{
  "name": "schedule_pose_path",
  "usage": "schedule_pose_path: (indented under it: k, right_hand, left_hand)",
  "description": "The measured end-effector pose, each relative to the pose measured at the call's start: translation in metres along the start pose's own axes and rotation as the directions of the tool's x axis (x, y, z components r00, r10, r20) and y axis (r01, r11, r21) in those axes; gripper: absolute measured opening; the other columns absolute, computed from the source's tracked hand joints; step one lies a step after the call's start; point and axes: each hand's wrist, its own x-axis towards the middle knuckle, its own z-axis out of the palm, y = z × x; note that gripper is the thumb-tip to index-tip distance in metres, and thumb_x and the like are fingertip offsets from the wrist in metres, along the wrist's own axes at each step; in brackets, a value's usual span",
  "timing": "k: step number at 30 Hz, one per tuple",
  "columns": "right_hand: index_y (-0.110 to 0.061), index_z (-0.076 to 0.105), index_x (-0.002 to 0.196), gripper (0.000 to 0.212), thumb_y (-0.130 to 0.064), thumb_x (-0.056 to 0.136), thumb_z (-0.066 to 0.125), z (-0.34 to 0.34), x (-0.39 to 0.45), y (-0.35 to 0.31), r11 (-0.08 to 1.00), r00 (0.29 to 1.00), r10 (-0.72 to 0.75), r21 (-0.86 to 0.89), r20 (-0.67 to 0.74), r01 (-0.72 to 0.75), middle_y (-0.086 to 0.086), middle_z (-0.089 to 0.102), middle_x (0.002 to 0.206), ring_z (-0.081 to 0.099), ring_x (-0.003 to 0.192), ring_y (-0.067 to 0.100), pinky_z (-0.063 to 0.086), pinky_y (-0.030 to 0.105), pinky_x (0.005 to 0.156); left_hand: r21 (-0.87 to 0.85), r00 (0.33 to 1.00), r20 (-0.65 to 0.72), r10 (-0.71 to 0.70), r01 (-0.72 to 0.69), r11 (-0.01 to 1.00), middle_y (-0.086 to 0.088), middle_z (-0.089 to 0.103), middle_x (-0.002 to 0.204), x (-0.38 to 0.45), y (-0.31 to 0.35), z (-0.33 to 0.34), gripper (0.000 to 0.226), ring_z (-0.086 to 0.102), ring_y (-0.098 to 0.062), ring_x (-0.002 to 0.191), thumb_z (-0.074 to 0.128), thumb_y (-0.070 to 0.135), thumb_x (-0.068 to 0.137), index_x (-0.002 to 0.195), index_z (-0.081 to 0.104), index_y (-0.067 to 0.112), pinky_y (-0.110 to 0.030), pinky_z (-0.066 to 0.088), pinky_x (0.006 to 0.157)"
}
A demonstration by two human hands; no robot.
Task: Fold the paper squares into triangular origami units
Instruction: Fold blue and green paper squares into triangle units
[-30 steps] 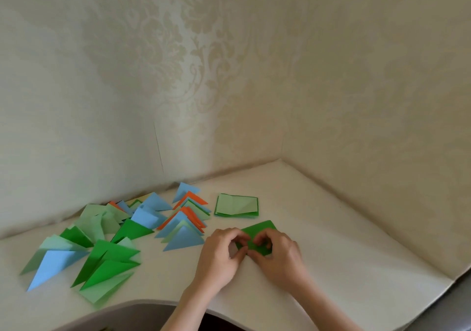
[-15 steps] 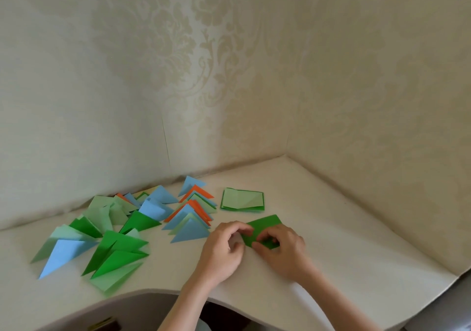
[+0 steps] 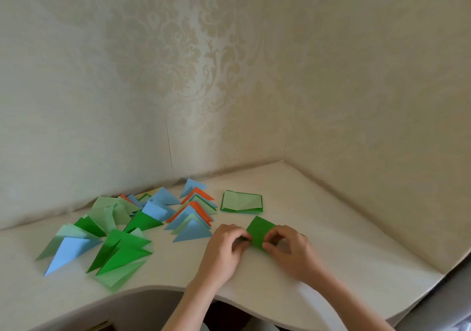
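Both hands [image 3: 224,251] apparently pinching green paper [image 3: 260,230]

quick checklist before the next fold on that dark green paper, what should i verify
1. Left hand pinches the dark green paper: ok.
2. Right hand pinches its other side: ok.
3. Paper lies on the table: ok.
4. Edges lined up under the fingers: cannot tell, hidden.
5. Stack of unfolded squares clear of the hands: ok.
6. Finished triangles out of the way: ok.

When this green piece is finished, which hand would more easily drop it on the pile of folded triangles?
Probably the left hand: the folded triangles lie on its side of the green paper.
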Motion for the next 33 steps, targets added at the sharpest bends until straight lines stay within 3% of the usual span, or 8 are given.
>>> schedule_pose_path:
  k: [4, 9, 15, 19, 26, 33]
  right_hand:
    - [-0.032, 0.06, 0.084, 0.009, -0.038, 0.08, 0.066, 0.01, -0.01, 0.01, 0.994, 0.993, -0.103, -0.049, -0.066, 0.1, -0.022, 0.06, 0.089, 0.057, 0.088, -0.001, 0.047, 0.029, 0.082]
    - [-0.031, 0.067, 0.088, 0.03, -0.057, 0.081, 0.054, 0.011, -0.014, 0.015, 0.965, 0.984, -0.174, -0.209, -0.049, 0.16, -0.023, 0.06, 0.102, 0.054, 0.1, -0.002, 0.043, 0.03, 0.086]
    - [-0.021, 0.066, 0.079, 0.027, -0.044, 0.082, 0.053, 0.018, -0.004, 0.012, 0.963, 0.974, -0.19, -0.218, -0.12, 0.161, -0.012, 0.063, 0.095, 0.06, 0.087, 0.009, 0.051, 0.037, 0.076]
    - [-0.02, 0.062, 0.074, 0.012, -0.031, 0.08, 0.065, 0.026, -0.002, 0.014, 0.966, 0.969, -0.176, -0.218, -0.172, 0.136, -0.01, 0.058, 0.089, 0.056, 0.081, 0.011, 0.05, 0.036, 0.073]
    - [-0.021, 0.053, 0.065, 0.027, -0.038, 0.074, 0.072, 0.034, 0.006, 0.009, 0.958, 0.961, -0.147, -0.276, -0.232, 0.08, -0.008, 0.048, 0.077, 0.049, 0.067, 0.015, 0.045, 0.033, 0.059]
    - [-0.03, 0.053, 0.079, 0.023, -0.036, 0.074, 0.075, 0.03, 0.011, 0.009, 0.992, 0.988, -0.025, -0.126, -0.154, 0.006, -0.015, 0.048, 0.083, 0.051, 0.08, 0.01, 0.045, 0.031, 0.075]
  left_hand:
    - [0.0, 1.0, 0.011, 0.022, -0.022, 1.0, 0.02, 0.061, 0.082, 0.0, 0.002, 0.0, 0.011, 0.052, -0.001, 0.088, 0.067, 0.018, 0.084, 0.085, 0.068, 0.029, -0.02, 0.042, 0.079]
    - [0.01, 0.999, 0.006, 0.047, -0.047, 0.999, 0.022, 0.06, 0.08, 0.0, 0.001, 0.0, 0.011, 0.052, 0.0, 0.084, 0.069, 0.02, 0.084, 0.085, 0.068, 0.03, -0.021, 0.043, 0.075]
    - [0.017, 0.999, -0.003, 0.048, -0.048, 0.999, 0.016, 0.06, 0.077, -0.001, 0.001, 0.001, 0.006, 0.052, -0.005, 0.078, 0.067, 0.027, 0.085, 0.087, 0.066, 0.032, -0.024, 0.044, 0.069]
    - [0.049, 0.998, -0.059, 0.03, -0.027, 0.998, 0.021, 0.055, 0.078, 0.0, -0.002, 0.004, 0.013, 0.05, -0.002, 0.083, 0.07, 0.027, 0.083, 0.096, 0.066, 0.028, -0.023, 0.044, 0.073]
    - [0.155, 0.993, -0.11, 0.045, -0.028, 0.988, 0.013, 0.056, 0.084, 0.003, -0.006, 0.01, 0.027, 0.049, -0.01, 0.081, 0.074, 0.031, 0.077, 0.101, 0.063, 0.024, -0.028, 0.045, 0.073]
    - [0.082, 0.993, -0.115, -0.029, 0.039, 0.996, 0.016, 0.055, 0.081, 0.006, -0.006, 0.01, 0.029, 0.049, -0.005, 0.082, 0.076, 0.023, 0.076, 0.101, 0.062, 0.027, -0.022, 0.041, 0.073]
